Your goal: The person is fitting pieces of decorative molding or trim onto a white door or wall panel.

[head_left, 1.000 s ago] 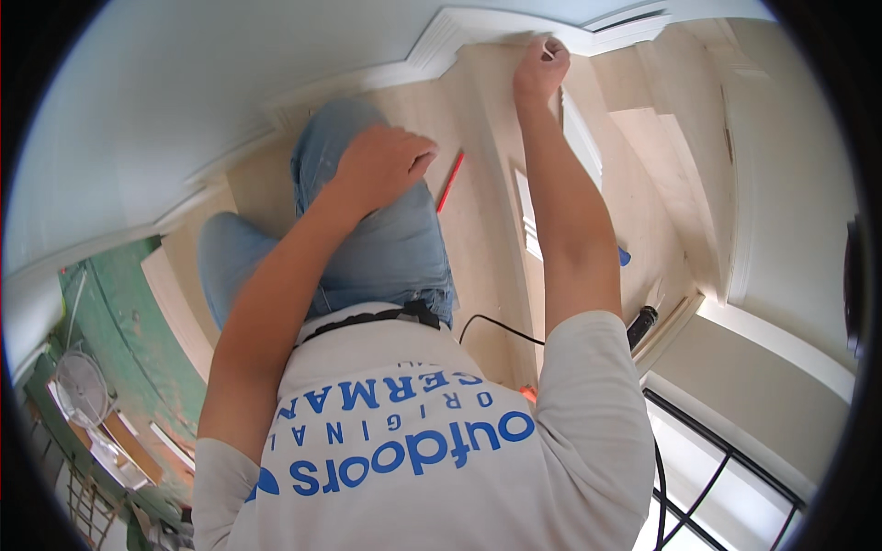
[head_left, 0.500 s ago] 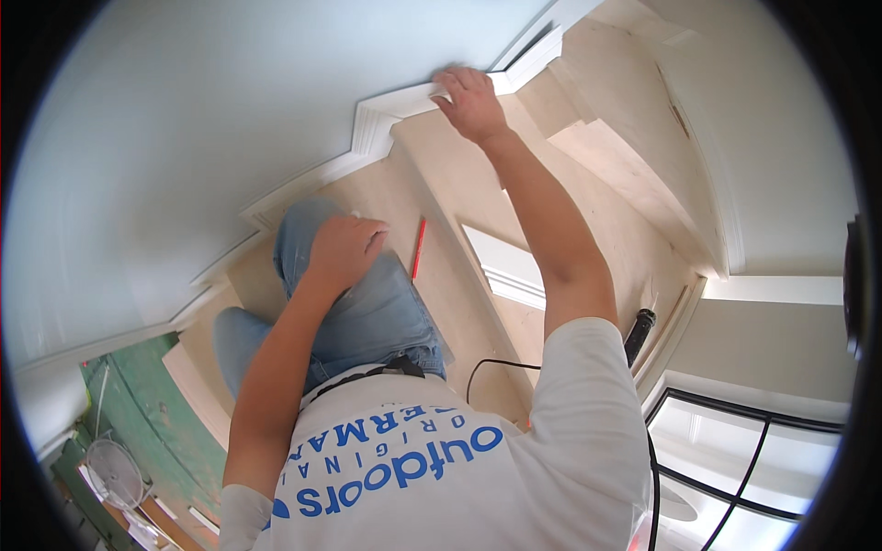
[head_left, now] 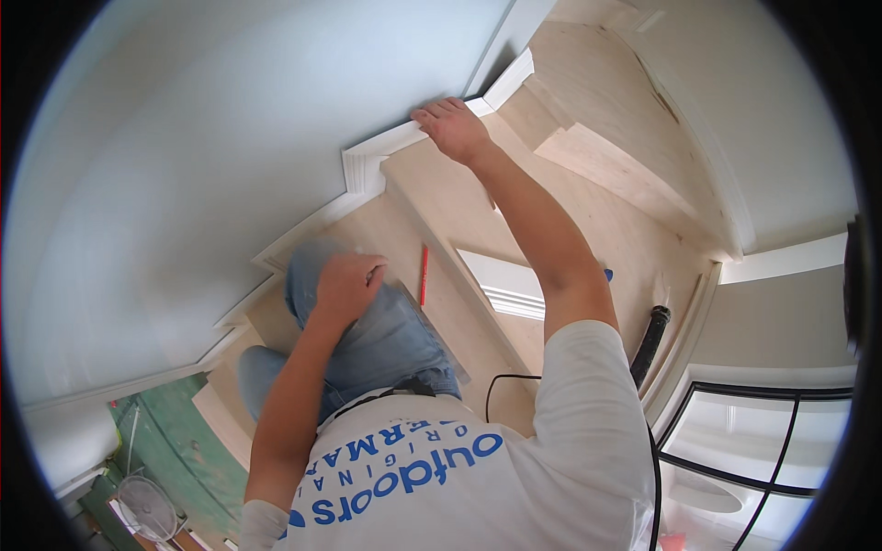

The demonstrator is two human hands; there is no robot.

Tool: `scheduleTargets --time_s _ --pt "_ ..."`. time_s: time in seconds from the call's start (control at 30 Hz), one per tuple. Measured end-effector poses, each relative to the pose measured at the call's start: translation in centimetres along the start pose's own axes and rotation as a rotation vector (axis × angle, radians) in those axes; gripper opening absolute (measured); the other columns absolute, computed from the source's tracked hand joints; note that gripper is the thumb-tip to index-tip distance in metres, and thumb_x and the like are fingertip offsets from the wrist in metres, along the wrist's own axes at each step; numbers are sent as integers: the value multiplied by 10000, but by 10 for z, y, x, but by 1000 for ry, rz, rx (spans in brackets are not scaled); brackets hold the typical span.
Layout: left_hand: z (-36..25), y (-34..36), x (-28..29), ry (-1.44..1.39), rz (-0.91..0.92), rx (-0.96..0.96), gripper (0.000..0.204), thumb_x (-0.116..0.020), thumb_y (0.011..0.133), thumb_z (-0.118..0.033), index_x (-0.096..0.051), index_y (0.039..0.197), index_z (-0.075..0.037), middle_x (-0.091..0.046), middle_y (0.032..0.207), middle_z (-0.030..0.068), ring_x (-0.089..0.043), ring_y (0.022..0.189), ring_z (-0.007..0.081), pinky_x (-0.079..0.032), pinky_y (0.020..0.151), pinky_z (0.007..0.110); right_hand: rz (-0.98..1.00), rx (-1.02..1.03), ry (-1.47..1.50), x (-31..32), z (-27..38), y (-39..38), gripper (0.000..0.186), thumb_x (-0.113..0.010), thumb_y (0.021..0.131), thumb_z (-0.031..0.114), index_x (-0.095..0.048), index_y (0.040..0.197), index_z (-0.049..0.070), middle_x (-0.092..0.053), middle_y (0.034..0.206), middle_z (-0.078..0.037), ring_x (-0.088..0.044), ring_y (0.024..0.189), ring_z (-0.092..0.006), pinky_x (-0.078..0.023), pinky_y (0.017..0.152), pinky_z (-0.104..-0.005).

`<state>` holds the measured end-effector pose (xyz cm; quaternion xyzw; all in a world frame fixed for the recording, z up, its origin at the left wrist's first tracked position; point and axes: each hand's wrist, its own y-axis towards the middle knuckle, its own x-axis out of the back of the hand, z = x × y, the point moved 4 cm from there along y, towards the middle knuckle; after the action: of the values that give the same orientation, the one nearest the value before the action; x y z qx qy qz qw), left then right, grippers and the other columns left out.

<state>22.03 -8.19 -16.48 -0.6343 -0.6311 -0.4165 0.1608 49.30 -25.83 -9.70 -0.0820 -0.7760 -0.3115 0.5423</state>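
My right hand (head_left: 452,129) reaches up to the white skirting board (head_left: 393,140) along the stair wall. Its fingers are bent over the board's top edge, close to a joint where the trim changes angle. My left hand (head_left: 352,286) is closed in a loose fist above my bent knee (head_left: 312,266) in blue jeans; whatever may be inside it is hidden. To the right of that knee, a red pencil-like stick (head_left: 424,275) lies on the pale wooden stair tread (head_left: 404,220).
A white moulding offcut (head_left: 505,280) lies on the step right of the red stick. Beyond my right arm are a black cylindrical tool (head_left: 651,342) and a partly hidden blue thing (head_left: 608,275). A black cable (head_left: 501,378) loops beside my shirt. A fan (head_left: 147,507) stands lower left.
The view has shifted a little. My right hand stays on the skirting board's top edge, and my left hand remains closed over the knee. A blue thing now shows past my right forearm.
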Motion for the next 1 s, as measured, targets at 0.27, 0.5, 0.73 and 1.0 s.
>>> scheduleTargets --time_s 0.27,0.5,0.73,1.0 --pt "-2 3 2 -56 -32 -9 91 -716 890 -168 -759 944 -109 -702 785 105 -669 729 323 -515 675 438 307 78 84 14 -14 20 272 -608 1005 177 -634 1274 152 -688 1160 -39 -634 1147 -238 -427 1058 -402" --pt "3 1 0 -101 -46 33 82 -715 891 -175 -750 935 -115 -692 762 103 -670 723 318 -523 674 440 232 147 197 59 16 14 266 -604 995 146 -635 1258 121 -684 1128 -66 -640 1102 -262 -449 1024 -426" --pt "5 1 2 -80 -73 -14 90 -713 906 -194 -750 938 -119 -685 743 96 -671 725 320 -526 694 445 131 100 394 117 79 -22 264 -631 956 110 -662 1216 87 -671 1189 -116 -632 1108 -340 -505 977 -450" --pt "4 -7 13 -527 -244 302 523 -813 872 -170 -611 1340 -57 -681 1105 116 -666 960 219 -542 876 380 -72 161 582 156 151 -50 308 -703 863 76 -683 1169 104 -675 1116 -100 -664 1050 -322 -547 919 -419"
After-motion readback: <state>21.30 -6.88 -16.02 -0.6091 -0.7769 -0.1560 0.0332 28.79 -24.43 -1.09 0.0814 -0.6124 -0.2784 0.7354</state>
